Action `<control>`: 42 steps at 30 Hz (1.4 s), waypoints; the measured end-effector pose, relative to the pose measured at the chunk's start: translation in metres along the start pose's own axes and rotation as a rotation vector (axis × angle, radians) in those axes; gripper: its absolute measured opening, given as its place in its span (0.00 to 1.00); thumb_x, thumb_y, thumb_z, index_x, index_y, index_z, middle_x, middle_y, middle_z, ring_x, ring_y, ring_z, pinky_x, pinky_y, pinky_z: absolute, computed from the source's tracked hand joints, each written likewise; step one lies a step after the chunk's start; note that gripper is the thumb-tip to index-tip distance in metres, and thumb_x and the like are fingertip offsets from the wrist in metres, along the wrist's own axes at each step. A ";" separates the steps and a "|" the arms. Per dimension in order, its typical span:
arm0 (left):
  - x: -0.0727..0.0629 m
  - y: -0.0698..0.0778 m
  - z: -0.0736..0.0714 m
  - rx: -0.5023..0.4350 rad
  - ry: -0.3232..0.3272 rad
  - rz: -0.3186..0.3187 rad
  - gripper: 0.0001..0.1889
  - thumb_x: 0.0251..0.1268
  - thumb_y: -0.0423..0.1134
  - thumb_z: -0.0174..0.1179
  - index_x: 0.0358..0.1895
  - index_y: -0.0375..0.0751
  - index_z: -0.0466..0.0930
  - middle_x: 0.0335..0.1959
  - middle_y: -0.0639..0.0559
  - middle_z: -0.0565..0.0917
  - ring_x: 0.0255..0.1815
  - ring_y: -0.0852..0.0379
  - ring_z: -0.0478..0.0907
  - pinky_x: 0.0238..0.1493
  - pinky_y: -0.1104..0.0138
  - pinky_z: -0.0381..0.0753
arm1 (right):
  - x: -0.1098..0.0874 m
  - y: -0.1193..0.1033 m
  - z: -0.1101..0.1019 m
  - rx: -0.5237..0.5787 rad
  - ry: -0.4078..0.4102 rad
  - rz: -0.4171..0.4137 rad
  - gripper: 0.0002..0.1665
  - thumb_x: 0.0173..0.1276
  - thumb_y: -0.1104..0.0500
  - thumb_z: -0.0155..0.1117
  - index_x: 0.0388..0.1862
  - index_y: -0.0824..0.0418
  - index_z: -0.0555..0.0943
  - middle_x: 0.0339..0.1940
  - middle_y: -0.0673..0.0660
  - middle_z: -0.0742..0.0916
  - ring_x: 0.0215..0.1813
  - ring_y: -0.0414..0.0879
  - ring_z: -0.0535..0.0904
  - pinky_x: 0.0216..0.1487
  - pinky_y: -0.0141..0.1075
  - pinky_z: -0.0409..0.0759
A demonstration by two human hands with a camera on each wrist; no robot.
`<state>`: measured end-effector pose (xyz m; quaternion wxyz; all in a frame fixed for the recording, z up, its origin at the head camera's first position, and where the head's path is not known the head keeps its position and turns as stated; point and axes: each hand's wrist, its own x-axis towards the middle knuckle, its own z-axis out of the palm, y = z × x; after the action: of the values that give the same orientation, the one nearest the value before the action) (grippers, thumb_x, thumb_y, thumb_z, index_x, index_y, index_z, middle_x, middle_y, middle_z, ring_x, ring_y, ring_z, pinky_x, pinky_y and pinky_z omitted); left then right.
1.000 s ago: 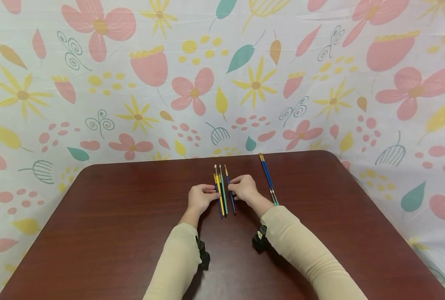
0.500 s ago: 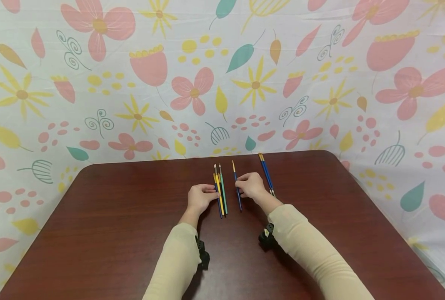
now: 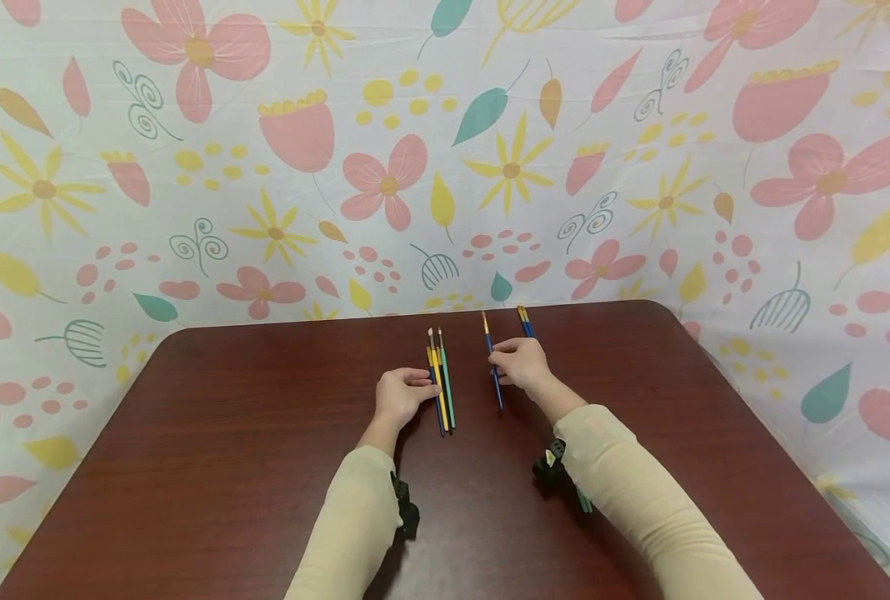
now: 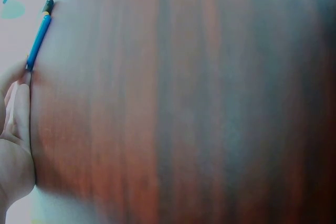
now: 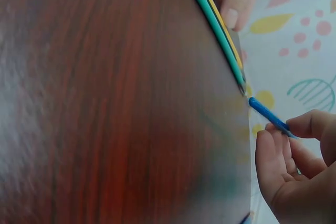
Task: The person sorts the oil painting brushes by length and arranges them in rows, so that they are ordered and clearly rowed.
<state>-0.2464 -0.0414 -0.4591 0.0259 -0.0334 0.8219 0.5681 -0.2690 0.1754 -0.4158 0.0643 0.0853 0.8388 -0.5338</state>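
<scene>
On the table (image 3: 265, 500) lies a small group of paintbrushes in the head view: a yellow-handled paintbrush (image 3: 442, 407), a green-handled paintbrush (image 3: 448, 390) and a dark blue one. My left hand (image 3: 402, 396) holds the group from its left side, thumb and fingers at the handles. Between the thumb and fingers of my right hand (image 3: 522, 364), a blue paintbrush (image 3: 498, 387) is pinched, bristles pointing away from me. It is apart from the group. In the right wrist view the blue handle (image 5: 269, 113) sticks out from the pinching fingers.
Farther right are more blue paintbrushes (image 3: 525, 321), partly hidden by my right hand. Green handle ends (image 3: 583, 501) show beside the right sleeve (image 3: 625, 483). A floral cloth (image 3: 385, 100) hangs behind the table's far edge.
My right hand has carried the blue paintbrush rightward and slightly away from me, widening the gap from the group. My left hand has stayed in place.
</scene>
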 end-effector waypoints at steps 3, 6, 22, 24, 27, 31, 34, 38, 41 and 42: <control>0.000 0.000 0.000 0.000 0.001 -0.001 0.16 0.51 0.37 0.71 0.44 0.38 0.85 0.36 0.46 0.88 0.41 0.53 0.84 0.45 0.62 0.82 | 0.002 0.001 -0.006 0.012 0.009 0.000 0.21 0.68 0.59 0.58 0.57 0.67 0.77 0.47 0.66 0.84 0.36 0.46 0.83 0.41 0.42 0.85; 0.001 0.000 0.001 0.002 0.004 -0.005 0.16 0.51 0.37 0.71 0.44 0.38 0.85 0.36 0.46 0.88 0.42 0.53 0.84 0.45 0.62 0.82 | 0.004 0.002 -0.012 0.019 0.011 0.001 0.21 0.69 0.59 0.57 0.58 0.66 0.76 0.50 0.66 0.82 0.41 0.49 0.83 0.43 0.42 0.84; 0.004 -0.003 -0.002 -0.018 0.009 -0.013 0.16 0.50 0.36 0.72 0.44 0.38 0.85 0.38 0.46 0.88 0.41 0.53 0.85 0.43 0.63 0.83 | 0.021 0.013 -0.045 -0.036 0.095 -0.042 0.21 0.69 0.58 0.58 0.57 0.67 0.78 0.37 0.62 0.83 0.30 0.41 0.79 0.34 0.35 0.84; 0.004 -0.003 -0.002 -0.024 0.008 -0.011 0.16 0.50 0.36 0.72 0.44 0.38 0.85 0.38 0.45 0.88 0.41 0.53 0.85 0.43 0.63 0.83 | 0.023 0.015 -0.048 -0.046 0.104 -0.044 0.21 0.68 0.58 0.58 0.57 0.67 0.78 0.37 0.62 0.83 0.30 0.41 0.79 0.35 0.36 0.84; 0.003 -0.003 -0.002 -0.031 0.004 -0.015 0.16 0.50 0.36 0.72 0.44 0.38 0.85 0.37 0.45 0.88 0.41 0.53 0.85 0.44 0.63 0.83 | 0.026 0.019 -0.053 -0.042 0.121 -0.033 0.21 0.68 0.58 0.58 0.57 0.67 0.78 0.41 0.63 0.82 0.33 0.44 0.80 0.37 0.38 0.85; 0.002 -0.003 -0.001 -0.031 0.001 -0.019 0.16 0.50 0.36 0.72 0.44 0.39 0.85 0.37 0.46 0.88 0.41 0.53 0.84 0.44 0.62 0.82 | 0.031 0.023 -0.058 -0.054 0.143 -0.007 0.21 0.69 0.57 0.56 0.57 0.66 0.78 0.45 0.65 0.82 0.39 0.50 0.81 0.38 0.39 0.84; 0.002 -0.003 0.000 -0.028 0.002 -0.024 0.15 0.51 0.37 0.71 0.44 0.40 0.85 0.36 0.46 0.88 0.41 0.53 0.84 0.45 0.62 0.82 | 0.035 0.025 -0.062 -0.078 0.160 0.009 0.21 0.68 0.56 0.57 0.57 0.65 0.78 0.45 0.67 0.83 0.39 0.51 0.82 0.38 0.39 0.84; 0.002 -0.002 0.001 -0.021 0.004 -0.027 0.15 0.51 0.37 0.71 0.44 0.40 0.85 0.36 0.47 0.88 0.41 0.54 0.84 0.44 0.62 0.83 | 0.041 0.027 -0.065 -0.096 0.172 0.020 0.21 0.67 0.57 0.58 0.55 0.67 0.79 0.42 0.67 0.85 0.32 0.45 0.82 0.33 0.36 0.84; 0.002 -0.001 0.001 -0.016 0.003 -0.032 0.15 0.51 0.37 0.71 0.44 0.41 0.85 0.36 0.47 0.88 0.41 0.54 0.84 0.43 0.63 0.83 | 0.046 0.030 -0.067 -0.100 0.175 0.034 0.21 0.67 0.57 0.59 0.54 0.68 0.79 0.38 0.66 0.86 0.27 0.41 0.80 0.29 0.32 0.82; 0.002 -0.001 0.001 -0.011 0.002 -0.035 0.15 0.52 0.38 0.71 0.44 0.41 0.85 0.36 0.48 0.88 0.41 0.54 0.84 0.44 0.62 0.83 | 0.048 0.031 -0.068 -0.099 0.176 0.041 0.20 0.67 0.57 0.59 0.54 0.68 0.79 0.37 0.65 0.86 0.27 0.41 0.80 0.29 0.32 0.82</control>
<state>-0.2481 -0.0408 -0.4603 0.0348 -0.0484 0.8179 0.5722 -0.3102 0.2530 -0.4239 0.0053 0.1457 0.8646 -0.4808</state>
